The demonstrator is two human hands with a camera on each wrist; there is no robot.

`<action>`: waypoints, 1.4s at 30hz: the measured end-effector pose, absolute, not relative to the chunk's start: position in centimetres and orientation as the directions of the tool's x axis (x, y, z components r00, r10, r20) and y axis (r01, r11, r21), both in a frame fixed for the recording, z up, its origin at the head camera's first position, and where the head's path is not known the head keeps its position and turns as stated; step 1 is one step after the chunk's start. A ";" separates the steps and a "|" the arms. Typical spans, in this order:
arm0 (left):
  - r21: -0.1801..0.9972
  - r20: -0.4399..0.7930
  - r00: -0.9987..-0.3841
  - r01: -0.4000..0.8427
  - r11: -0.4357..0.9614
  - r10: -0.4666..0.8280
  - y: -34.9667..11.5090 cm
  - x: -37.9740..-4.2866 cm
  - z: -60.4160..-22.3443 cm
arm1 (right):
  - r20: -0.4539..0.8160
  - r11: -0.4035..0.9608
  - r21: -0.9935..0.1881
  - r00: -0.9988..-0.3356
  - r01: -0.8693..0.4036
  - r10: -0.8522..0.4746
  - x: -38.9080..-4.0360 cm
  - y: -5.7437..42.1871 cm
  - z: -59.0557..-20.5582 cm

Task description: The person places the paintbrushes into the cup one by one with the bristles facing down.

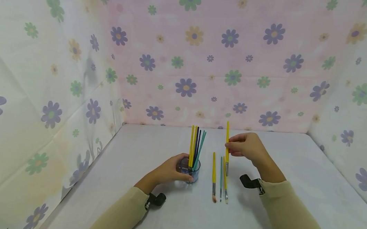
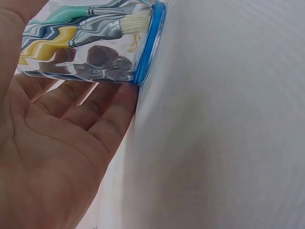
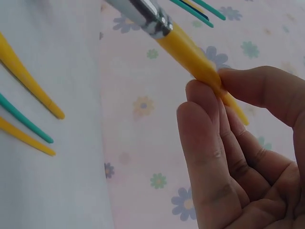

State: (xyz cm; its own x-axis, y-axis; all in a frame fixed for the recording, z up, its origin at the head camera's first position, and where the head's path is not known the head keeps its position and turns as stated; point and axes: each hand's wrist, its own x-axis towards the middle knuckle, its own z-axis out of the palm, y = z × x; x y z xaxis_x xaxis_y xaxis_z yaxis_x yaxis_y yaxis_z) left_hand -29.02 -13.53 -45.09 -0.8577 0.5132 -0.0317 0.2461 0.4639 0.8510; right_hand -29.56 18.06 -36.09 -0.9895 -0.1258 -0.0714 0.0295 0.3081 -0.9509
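Note:
My left hand (image 1: 172, 169) holds a clear glass (image 1: 185, 170) with its fingers round the side and the thumb in front. Several paintbrushes (image 1: 195, 146) with yellow, dark blue and teal handles stand in it, bristles down, as the left wrist view shows. My right hand (image 1: 247, 147) pinches a yellow-handled paintbrush (image 1: 227, 134) between thumb and fingers, upright with its metal ferrule downward, above the table. Below it lie a thick yellow paintbrush (image 1: 214, 168), a thin teal paintbrush (image 1: 221, 178) and another yellow paintbrush (image 1: 225, 179), side by side, bristles toward me.
The white table (image 1: 128, 208) meets a pink flowered cloth (image 1: 209, 105) at the back. White flowered cloths stand at the left (image 1: 66, 87) and right. Each sleeve carries a small black wrist camera (image 1: 250, 182).

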 end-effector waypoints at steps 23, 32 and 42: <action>0.840 -0.018 -0.853 0.270 0.471 0.522 -13.6 -29.2 -45.3 | 0.233 0.240 -0.946 -0.972 -0.217 0.040 -27.3 14.8 -34.3; 0.846 -0.015 -0.847 0.272 0.458 0.531 -13.6 -29.2 -45.3 | 0.301 0.224 -0.931 -0.953 -0.289 0.022 -26.8 13.6 -34.3; 0.852 -0.024 -0.844 0.263 0.453 0.535 -13.6 -29.2 -45.2 | 0.361 0.258 -0.899 -0.932 -0.355 -0.025 -26.1 12.0 -35.2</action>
